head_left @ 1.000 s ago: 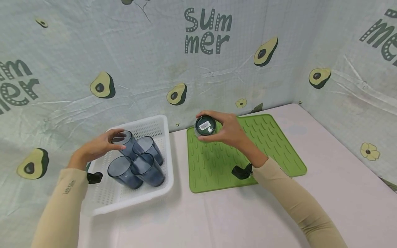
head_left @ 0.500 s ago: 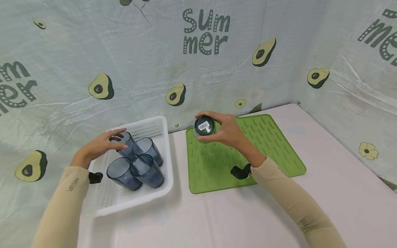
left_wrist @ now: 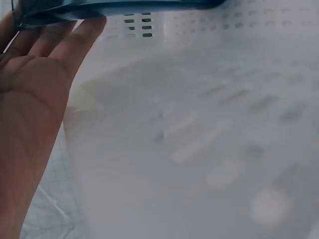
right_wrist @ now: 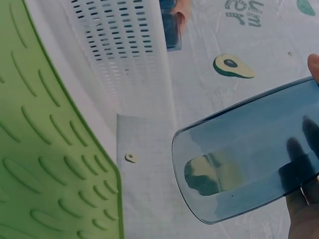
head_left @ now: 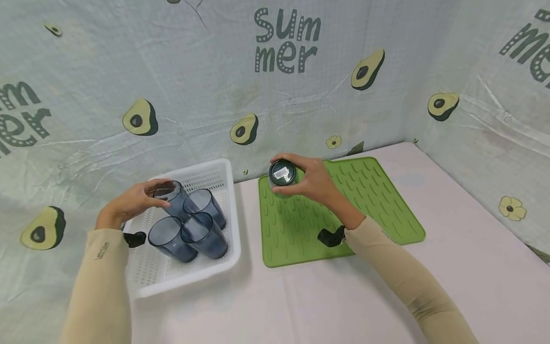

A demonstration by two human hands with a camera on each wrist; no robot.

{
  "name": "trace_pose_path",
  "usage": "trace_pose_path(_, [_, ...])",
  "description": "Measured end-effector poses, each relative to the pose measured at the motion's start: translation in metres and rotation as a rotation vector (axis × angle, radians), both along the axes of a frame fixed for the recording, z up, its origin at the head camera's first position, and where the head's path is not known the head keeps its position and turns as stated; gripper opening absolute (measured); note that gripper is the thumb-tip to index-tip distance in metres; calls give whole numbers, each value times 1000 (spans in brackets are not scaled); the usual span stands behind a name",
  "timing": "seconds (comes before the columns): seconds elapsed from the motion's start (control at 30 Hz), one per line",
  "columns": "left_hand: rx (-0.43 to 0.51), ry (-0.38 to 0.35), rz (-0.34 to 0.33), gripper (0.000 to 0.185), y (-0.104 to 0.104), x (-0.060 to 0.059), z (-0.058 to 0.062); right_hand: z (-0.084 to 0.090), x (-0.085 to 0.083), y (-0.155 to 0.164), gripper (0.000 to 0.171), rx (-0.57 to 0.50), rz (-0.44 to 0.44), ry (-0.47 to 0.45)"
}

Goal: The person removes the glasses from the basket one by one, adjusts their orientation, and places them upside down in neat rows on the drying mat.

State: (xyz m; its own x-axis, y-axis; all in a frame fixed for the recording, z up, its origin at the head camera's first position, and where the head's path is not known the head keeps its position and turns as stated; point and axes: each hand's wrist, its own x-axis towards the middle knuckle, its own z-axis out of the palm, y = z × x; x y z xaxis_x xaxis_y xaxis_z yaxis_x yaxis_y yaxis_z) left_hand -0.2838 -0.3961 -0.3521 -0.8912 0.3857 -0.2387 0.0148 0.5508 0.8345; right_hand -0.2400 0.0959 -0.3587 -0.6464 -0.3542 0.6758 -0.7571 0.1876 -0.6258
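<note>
Right hand (head_left: 311,179) is raised above the far left corner of the green mat (head_left: 378,200), wrist bent, fingers and thumb curled round an upside-down blue tumbler (head_left: 282,174), base with a white sticker facing up. In the right wrist view the tumbler (right_wrist: 249,154) hangs clear of the mat (right_wrist: 45,164), open mouth tipped toward the mat's edge, fingertips (right_wrist: 313,64) on its side. Right forearm in a tan sleeve (head_left: 408,277) runs diagonally from the near right of the table (head_left: 472,267) across the mat's near edge.

Left hand (head_left: 129,203) reaches into the white perforated basket (head_left: 215,263) at the table's left side, fingers wrapped over the rim of the far-left tumbler (head_left: 169,196); thumb side not visible, so how tight the hold is cannot be told. In the left wrist view the palm (left_wrist: 30,114) is upright with fingers extended up against a blue rim (left_wrist: 99,10). Three more tumblers (head_left: 193,229) stand tilted in the basket, touching each other, grouped toward its right edge.
</note>
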Motion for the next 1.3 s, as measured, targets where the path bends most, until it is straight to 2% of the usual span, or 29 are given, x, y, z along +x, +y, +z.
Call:
trace_pose_path(0.17, [44, -14, 8, 80, -1, 2, 1, 0, -4, -1, 59, -2, -5, 2])
trace_pose_path(0.37, [74, -1, -13, 75, 0, 2, 0, -2, -15, -2, 59, -61, 18, -41])
trace_pose_path(0.63, [68, 17, -29, 73, 3, 0, -4, -4, -30, -3, 59, -51, 1, -107])
trace_pose_path(0.8, [91, -3, -54, 71, -2, 4, -4, -8, -34, -9, 59, -71, 14, -159])
trace_pose_path(1.07, [132, -6, -83, 68, -6, 6, -5, -12, -40, -12, 58, -74, 8, -188])
trace_pose_path(1.3, [107, 0, -73, 70, -3, 5, -7, -16, -49, -14, 59, -62, -11, -216])
